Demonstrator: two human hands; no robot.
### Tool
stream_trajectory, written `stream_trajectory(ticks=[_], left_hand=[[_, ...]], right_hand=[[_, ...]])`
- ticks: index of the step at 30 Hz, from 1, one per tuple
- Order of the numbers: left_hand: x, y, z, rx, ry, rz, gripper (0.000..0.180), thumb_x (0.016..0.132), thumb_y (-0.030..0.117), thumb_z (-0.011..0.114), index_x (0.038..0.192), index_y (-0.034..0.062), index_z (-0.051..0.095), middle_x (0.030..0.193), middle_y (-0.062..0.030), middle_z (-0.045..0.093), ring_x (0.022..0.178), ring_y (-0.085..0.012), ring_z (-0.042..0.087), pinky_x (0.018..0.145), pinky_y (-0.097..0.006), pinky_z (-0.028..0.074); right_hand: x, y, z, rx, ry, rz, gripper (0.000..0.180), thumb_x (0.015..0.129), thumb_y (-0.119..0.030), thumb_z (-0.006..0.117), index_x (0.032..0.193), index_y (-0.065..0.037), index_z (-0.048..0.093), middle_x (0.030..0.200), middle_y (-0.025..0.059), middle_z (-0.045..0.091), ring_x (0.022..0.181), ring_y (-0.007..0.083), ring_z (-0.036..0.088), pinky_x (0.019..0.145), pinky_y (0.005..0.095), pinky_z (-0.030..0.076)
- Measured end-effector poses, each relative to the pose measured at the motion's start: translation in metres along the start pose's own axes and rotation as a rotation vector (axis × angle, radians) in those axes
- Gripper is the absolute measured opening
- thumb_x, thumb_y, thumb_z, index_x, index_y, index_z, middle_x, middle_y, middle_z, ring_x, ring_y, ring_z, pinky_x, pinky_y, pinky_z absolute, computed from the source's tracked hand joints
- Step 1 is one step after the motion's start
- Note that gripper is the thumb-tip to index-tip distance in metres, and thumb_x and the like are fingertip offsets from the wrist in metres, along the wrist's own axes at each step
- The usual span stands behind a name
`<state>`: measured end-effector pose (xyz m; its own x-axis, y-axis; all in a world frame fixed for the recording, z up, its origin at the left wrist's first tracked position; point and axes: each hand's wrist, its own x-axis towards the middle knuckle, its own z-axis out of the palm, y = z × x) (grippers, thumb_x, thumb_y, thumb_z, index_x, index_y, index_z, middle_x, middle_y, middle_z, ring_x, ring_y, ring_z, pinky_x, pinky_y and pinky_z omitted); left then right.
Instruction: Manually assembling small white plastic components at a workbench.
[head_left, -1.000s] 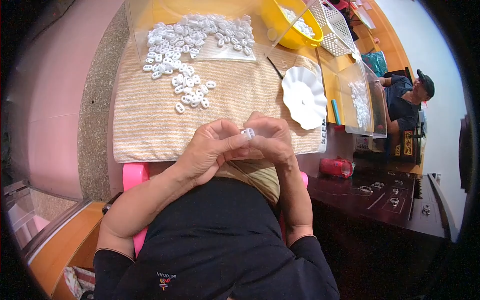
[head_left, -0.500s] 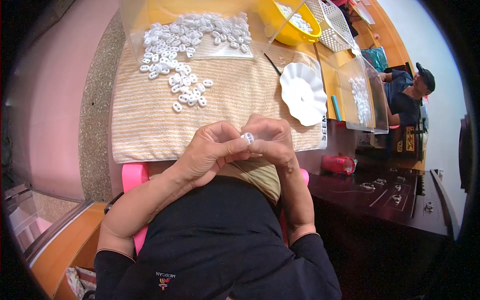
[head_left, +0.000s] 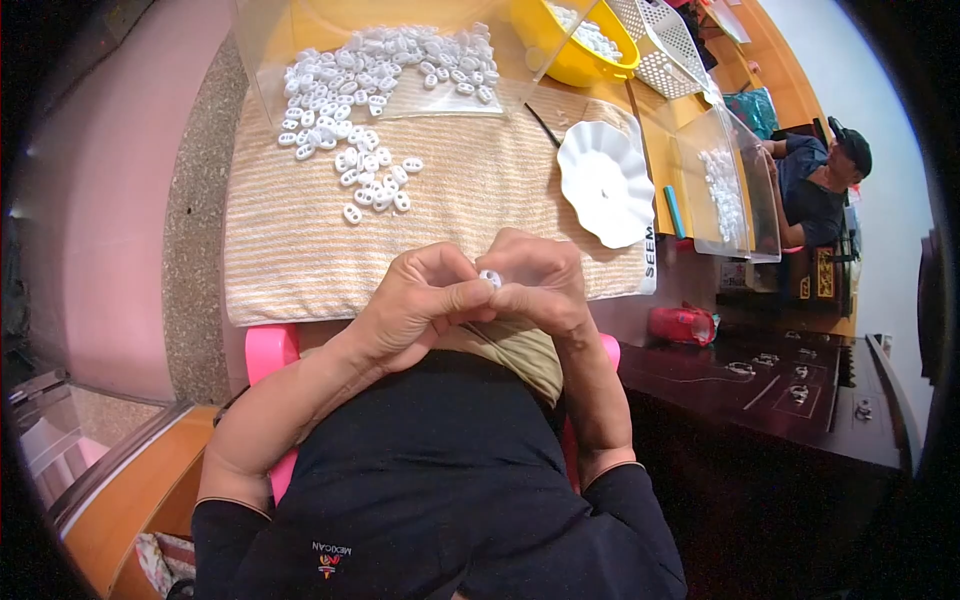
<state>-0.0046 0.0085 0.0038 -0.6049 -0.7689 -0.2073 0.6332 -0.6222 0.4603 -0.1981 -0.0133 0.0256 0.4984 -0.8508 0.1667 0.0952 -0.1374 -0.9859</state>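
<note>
not much has shifted since half a second ago: our hands stay pressed together at the near edge of the cloth, the little white piece between them sits just a touch lower, and the view has tipped slightly.

going left to right: the pile of small white oval pieces (head_left: 370, 90) lies at the far left of the striped cloth (head_left: 300, 250), partly on a clear plastic sheet (head_left: 270, 60), with a few strays spilling toward us. our left hand (head_left: 415, 300) is curled closed, thumb and forefinger pinching the small white piece (head_left: 490, 278). our right hand (head_left: 535, 280) is closed on the same piece from the other side, fingertips touching the left ones. further right there's a white scalloped dish (head_left: 605, 180), looks empty, then a clear bin (head_left: 725, 180) with more white bits, and a yellow bowl (head_left: 575, 45) up at the far edge. a seated person (head_left: 820, 180) is at work well off to the right.

we'd say we're mid-way through working one piece with both hands, maybe pressing or snapping it, can't tell exactly since the fingers hide most of it. next move probably calls for a steady pinch and a clean release somewhere, then a reach back left to the pile.
</note>
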Motion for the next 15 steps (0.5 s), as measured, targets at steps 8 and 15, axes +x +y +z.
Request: stream_trajectory(ticks=[8,15], left_hand=[[0.004,0.004,-0.002,-0.04,-0.007,0.009,0.006,0.087,0.004,0.068,0.087,0.004,0.063,0.086,-0.0067,0.066,0.081,-0.0162,0.067,0.076,-0.028,0.058],[0.004,0.006,-0.002,-0.028,-0.026,0.015,0.005,0.088,0.006,0.067,0.089,0.003,0.063,0.089,-0.0063,0.066,0.082,-0.0158,0.067,0.078,-0.028,0.058]], right_hand=[[0.003,-0.004,-0.001,-0.104,0.01,0.023,0.026,0.079,-0.002,0.073,0.104,0.002,0.068,0.082,0.0032,0.058,0.076,0.0086,0.056,0.064,0.0211,0.045],[0.002,-0.009,0.005,-0.024,0.062,0.086,0.026,0.08,-0.002,0.073,0.105,0.004,0.067,0.087,0.0044,0.059,0.078,0.0094,0.057,0.067,0.0209,0.046]])
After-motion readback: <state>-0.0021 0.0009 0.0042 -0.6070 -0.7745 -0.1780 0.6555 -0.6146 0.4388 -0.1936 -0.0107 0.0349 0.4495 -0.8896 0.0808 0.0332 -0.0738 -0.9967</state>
